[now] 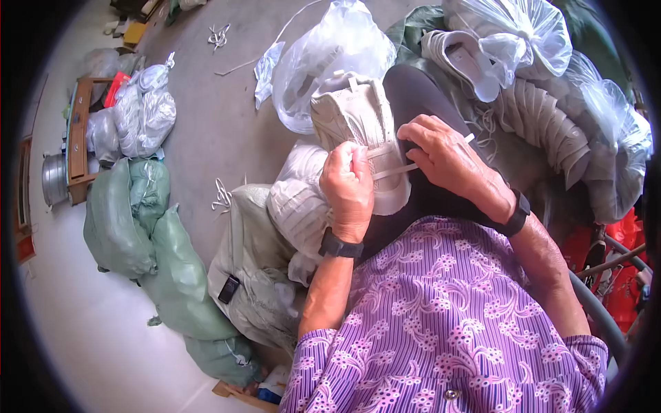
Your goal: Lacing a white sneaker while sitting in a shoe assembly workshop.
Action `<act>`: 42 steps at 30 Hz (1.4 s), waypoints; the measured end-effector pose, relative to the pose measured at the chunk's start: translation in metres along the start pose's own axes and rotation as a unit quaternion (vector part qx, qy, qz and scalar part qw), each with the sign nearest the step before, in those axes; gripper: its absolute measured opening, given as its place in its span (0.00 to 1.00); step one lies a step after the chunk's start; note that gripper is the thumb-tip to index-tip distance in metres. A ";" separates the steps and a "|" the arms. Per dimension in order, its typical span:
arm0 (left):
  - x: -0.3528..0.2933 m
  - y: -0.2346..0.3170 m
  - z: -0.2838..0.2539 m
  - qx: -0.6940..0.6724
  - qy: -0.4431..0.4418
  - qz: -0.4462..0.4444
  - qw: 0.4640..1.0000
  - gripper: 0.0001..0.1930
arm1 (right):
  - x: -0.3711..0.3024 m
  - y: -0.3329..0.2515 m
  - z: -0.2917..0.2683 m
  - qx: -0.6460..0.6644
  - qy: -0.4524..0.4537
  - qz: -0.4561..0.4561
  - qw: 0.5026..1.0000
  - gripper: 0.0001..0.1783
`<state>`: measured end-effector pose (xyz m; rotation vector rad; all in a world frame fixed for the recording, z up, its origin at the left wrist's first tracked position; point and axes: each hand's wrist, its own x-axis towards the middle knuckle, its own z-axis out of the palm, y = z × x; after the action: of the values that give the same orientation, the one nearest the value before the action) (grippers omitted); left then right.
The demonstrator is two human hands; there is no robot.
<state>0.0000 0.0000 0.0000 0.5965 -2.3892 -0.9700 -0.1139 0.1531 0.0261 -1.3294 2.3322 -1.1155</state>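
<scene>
An off-white shoe [391, 196] rests on my lap against my dark-trousered leg, its toe toward me. A flat white shoelace [392, 171] runs across it between my hands. My left hand [348, 180] is closed at the left side of the shoe, thumb and fingers pinching the lace. On the right, my right hand [444, 157] bends over the shoe's edge with fingers curled on the lace. A thin white lace end [469, 138] sticks out past its knuckles. The fingertips of the right hand are partly hidden.
Beyond the shoe lies a clear plastic bag [334, 51]. Stacked shoe uppers [540, 120] and bagged bundles [516, 34] crowd the right. Green sacks [120, 220], a pale sack [248, 261] and a wooden stand [79, 131] are on the left. Loose laces [219, 36] lie on the floor.
</scene>
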 end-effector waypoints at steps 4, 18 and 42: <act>0.003 0.002 -0.004 -0.106 -0.072 -0.061 0.990 0.06 | -0.002 -0.003 0.001 0.011 0.002 -0.003 1.000 0.14; -0.001 0.003 -0.003 -0.225 -0.043 -0.151 0.962 0.06 | 0.001 0.001 -0.004 -0.001 -0.013 -0.013 1.000 0.13; 0.013 0.007 -0.002 -0.101 -0.059 -0.105 0.988 0.04 | 0.035 -0.007 0.016 -0.151 -0.037 -0.114 0.981 0.02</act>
<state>-0.0099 -0.0037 0.0100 0.7420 -2.3234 -1.3533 -0.1207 0.1141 0.0254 -1.7490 2.4114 -0.7684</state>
